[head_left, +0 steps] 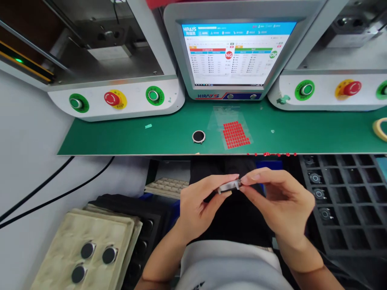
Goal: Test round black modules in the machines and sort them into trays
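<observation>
Between my two hands, just below the bench edge, is a silver watch case, seen edge-on and slightly tilted. My left hand grips it with thumb and fingers on its opposite faces. My right hand pinches at the case's right end with thumb and forefinger; whether it holds the case itself or something small there is hidden. On the green bench beyond lies another round watch case with a dark face. To its right is a sheet of small red stickers on clear film.
A monitor stands between two machines with green buttons and red stop buttons. A beige tray holding three watch cases is at lower left. The black compartment tray at right holds several watch parts. A tape roll lies far right.
</observation>
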A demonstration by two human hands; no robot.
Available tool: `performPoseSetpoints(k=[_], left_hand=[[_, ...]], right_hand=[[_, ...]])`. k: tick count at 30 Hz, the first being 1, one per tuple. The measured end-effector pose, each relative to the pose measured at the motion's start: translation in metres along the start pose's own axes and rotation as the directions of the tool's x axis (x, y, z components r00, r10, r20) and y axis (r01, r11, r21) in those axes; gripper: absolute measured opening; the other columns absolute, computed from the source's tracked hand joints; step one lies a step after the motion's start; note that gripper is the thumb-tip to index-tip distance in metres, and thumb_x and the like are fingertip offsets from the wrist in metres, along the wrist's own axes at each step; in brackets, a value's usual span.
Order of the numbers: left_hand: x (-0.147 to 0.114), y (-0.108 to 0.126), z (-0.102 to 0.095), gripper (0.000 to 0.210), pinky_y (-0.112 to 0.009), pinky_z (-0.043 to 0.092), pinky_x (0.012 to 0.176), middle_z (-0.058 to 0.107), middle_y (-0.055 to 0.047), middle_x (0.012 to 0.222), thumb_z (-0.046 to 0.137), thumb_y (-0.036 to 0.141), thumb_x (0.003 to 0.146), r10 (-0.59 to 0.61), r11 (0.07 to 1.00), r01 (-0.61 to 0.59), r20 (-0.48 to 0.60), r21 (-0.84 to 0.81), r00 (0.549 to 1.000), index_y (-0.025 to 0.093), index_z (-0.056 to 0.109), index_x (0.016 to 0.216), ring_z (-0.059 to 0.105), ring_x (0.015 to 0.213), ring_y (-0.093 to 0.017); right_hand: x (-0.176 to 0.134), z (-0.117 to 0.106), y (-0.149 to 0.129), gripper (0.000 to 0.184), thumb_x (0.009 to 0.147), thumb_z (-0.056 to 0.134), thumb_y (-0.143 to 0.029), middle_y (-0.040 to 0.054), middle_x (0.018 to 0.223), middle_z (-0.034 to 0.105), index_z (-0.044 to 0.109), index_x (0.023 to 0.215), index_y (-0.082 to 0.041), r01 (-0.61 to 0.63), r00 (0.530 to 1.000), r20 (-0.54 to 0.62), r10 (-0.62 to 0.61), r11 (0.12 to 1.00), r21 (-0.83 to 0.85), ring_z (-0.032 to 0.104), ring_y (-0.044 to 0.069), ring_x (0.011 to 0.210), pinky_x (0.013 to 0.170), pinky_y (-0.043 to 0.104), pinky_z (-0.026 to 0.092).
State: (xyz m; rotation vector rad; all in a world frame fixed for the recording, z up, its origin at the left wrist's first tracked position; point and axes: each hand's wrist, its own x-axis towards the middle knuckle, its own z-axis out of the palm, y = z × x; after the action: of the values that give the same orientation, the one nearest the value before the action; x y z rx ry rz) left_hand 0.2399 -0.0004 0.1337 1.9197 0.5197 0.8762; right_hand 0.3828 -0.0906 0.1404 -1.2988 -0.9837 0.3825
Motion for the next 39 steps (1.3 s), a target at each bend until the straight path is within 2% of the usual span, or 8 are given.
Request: performPoseSetpoints(k=[5, 9, 11, 16, 22, 30, 35, 39], left_hand=[[0.002, -0.002, -0.003, 0.033, -0.017, 0.057, 0.078, 0.078, -0.003, 0.103, 0.066, 0.013, 0.088, 0.062, 0.998, -0.062, 0.026, 0.024, 0.998, 0.024, 0.069, 0.119, 0.074, 0.084, -0.013], [0.005, -0.001, -0.004, 0.031, -0.014, 0.056, 0.076, 0.078, -0.002, 0.1, 0.065, 0.011, 0.088, 0.07, 0.998, -0.07, 0.089, -0.007, 0.994, 0.023, 0.069, 0.117, 0.073, 0.082, -0.011], [0.006, 0.001, -0.003, 0.032, -0.014, 0.056, 0.076, 0.078, -0.001, 0.099, 0.065, 0.01, 0.088, 0.07, 0.997, -0.069, 0.091, -0.017, 0.993, 0.023, 0.069, 0.117, 0.073, 0.081, -0.01], [0.005, 0.001, -0.001, 0.034, -0.014, 0.056, 0.075, 0.078, -0.001, 0.097, 0.067, 0.008, 0.087, 0.072, 0.997, -0.072, 0.047, -0.019, 0.996, 0.023, 0.069, 0.117, 0.073, 0.08, -0.01], [0.004, -0.003, 0.001, 0.036, -0.016, 0.056, 0.08, 0.078, -0.001, 0.102, 0.068, 0.01, 0.086, 0.076, 0.997, -0.076, -0.004, -0.025, 0.997, 0.025, 0.069, 0.119, 0.074, 0.087, -0.012], [0.003, -0.005, -0.001, 0.029, -0.017, 0.057, 0.068, 0.079, -0.003, 0.096, 0.069, 0.016, 0.087, 0.033, 0.999, -0.033, 0.008, -0.003, 0.999, 0.024, 0.072, 0.114, 0.074, 0.074, -0.013], [0.002, -0.006, -0.003, 0.026, -0.015, 0.056, 0.067, 0.079, -0.003, 0.094, 0.068, 0.018, 0.088, 0.032, 0.999, -0.032, 0.022, -0.03, 0.999, 0.023, 0.072, 0.113, 0.073, 0.075, -0.012], [0.0, -0.003, 0.004, 0.029, -0.017, 0.058, 0.076, 0.078, -0.004, 0.101, 0.068, 0.015, 0.088, 0.064, 0.998, -0.064, -0.066, -0.005, 0.996, 0.023, 0.07, 0.116, 0.074, 0.083, -0.013]], right_hand=[[0.013, -0.015, 0.0, 0.026, 0.076, 0.076, -0.002, -0.0004, 0.082, 0.074, 0.069, 0.094, -0.02, -0.051, 0.986, 0.158, 0.043, 0.998, 0.044, 0.072, 0.013, 0.074, 0.067, 0.023, 0.063], [0.03, -0.025, 0.004, 0.021, 0.08, 0.072, -0.004, -0.0016, 0.081, 0.069, 0.064, 0.091, -0.02, -0.093, 0.911, 0.412, 0.034, 0.988, 0.124, 0.069, 0.011, 0.073, 0.067, 0.024, 0.061], [0.034, -0.027, 0.006, 0.02, 0.082, 0.07, -0.004, -0.002, 0.079, 0.066, 0.06, 0.088, -0.02, -0.101, 0.886, 0.464, 0.012, 0.981, 0.167, 0.067, 0.011, 0.073, 0.066, 0.025, 0.06], [0.026, -0.02, 0.012, 0.023, 0.083, 0.067, -0.001, -0.0012, 0.078, 0.063, 0.054, 0.083, -0.021, 0.015, 0.928, 0.359, -0.097, 0.974, 0.225, 0.063, 0.012, 0.071, 0.062, 0.025, 0.057], [0.012, -0.009, 0.015, 0.036, 0.075, 0.072, 0.004, 0.0031, 0.091, 0.073, 0.064, 0.101, -0.02, 0.145, 0.981, 0.104, -0.164, 0.974, 0.172, 0.07, 0.015, 0.08, 0.069, 0.029, 0.062], [0.014, -0.015, 0.012, 0.031, 0.073, 0.075, 0.003, 0.0017, 0.08, 0.075, 0.071, 0.093, -0.02, 0.163, 0.975, 0.137, -0.174, 0.983, 0.083, 0.072, 0.017, 0.072, 0.061, 0.03, 0.061], [0.019, -0.02, 0.006, 0.025, 0.077, 0.07, 0.004, 0.0026, 0.082, 0.074, 0.066, 0.089, -0.018, 0.288, 0.92, 0.27, -0.285, 0.957, 0.032, 0.071, 0.016, 0.076, 0.066, 0.031, 0.061], [0.013, -0.013, 0.004, 0.026, 0.077, 0.067, 0.004, 0.0022, 0.085, 0.072, 0.057, 0.079, -0.019, 0.383, 0.912, 0.213, -0.352, 0.915, -0.126, 0.069, 0.014, 0.075, 0.064, 0.029, 0.06]])
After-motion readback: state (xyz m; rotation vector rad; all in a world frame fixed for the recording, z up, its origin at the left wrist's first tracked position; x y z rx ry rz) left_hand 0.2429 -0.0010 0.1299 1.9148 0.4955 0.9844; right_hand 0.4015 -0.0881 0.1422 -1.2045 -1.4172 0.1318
